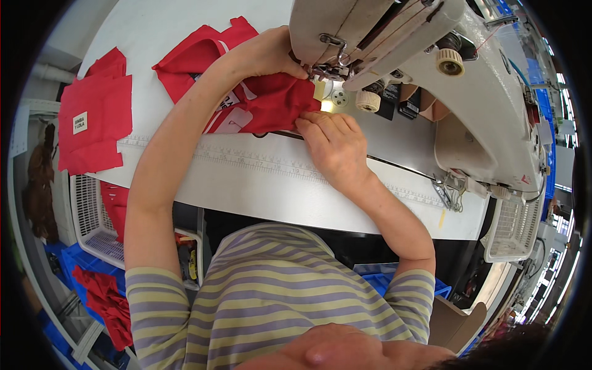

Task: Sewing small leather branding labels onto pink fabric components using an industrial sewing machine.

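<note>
A red fabric piece (280, 102) with white print lies bunched on the sewing machine bed, its right end at the lit needle area. My left hand (274, 52) reaches around its far side, the arm curving over the cloth. Its thumb and fingers close on the fabric beside the presser foot, partly hidden by the machine head (370, 31). With curled fingers, my right hand (336, 145) grips the near edge of the same fabric, just in front of the needle area.
Another red piece with a pale label (95, 117) lies at the table's left edge. A ruler strip (259, 161) runs along the front. White baskets (92, 225) stand at left and right (515, 231). Red cloth (108, 302) hangs over a blue crate.
</note>
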A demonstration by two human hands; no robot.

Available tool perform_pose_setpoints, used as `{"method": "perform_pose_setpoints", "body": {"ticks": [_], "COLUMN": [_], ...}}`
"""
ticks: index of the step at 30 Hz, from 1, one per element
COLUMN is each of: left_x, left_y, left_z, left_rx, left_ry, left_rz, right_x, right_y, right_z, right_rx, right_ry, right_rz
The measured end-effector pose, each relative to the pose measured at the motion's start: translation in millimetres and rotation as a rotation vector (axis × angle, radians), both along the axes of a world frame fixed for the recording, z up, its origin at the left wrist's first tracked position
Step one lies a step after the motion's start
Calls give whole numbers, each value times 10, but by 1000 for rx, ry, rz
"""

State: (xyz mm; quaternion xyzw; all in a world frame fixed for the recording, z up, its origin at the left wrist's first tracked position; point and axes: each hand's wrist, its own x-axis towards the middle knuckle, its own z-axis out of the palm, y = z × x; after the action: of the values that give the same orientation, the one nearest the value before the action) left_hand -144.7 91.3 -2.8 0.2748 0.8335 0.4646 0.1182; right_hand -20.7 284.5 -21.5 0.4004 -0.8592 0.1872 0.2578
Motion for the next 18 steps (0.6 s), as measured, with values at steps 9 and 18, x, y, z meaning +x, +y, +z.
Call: {"method": "perform_pose_setpoints", "body": {"ticks": [9, 18], "left_x": [194, 1070], "left_y": [-103, -239], "left_z": [205, -253], "left_rx": [-123, -277], "left_ry": [98, 732], "left_rz": [182, -43], "right_x": [-48, -6], "right_y": [-11, 151], "right_z": [-21, 40], "right_rx": [-43, 13], "right_ry": [-16, -91], "right_rz": [7, 88]}}
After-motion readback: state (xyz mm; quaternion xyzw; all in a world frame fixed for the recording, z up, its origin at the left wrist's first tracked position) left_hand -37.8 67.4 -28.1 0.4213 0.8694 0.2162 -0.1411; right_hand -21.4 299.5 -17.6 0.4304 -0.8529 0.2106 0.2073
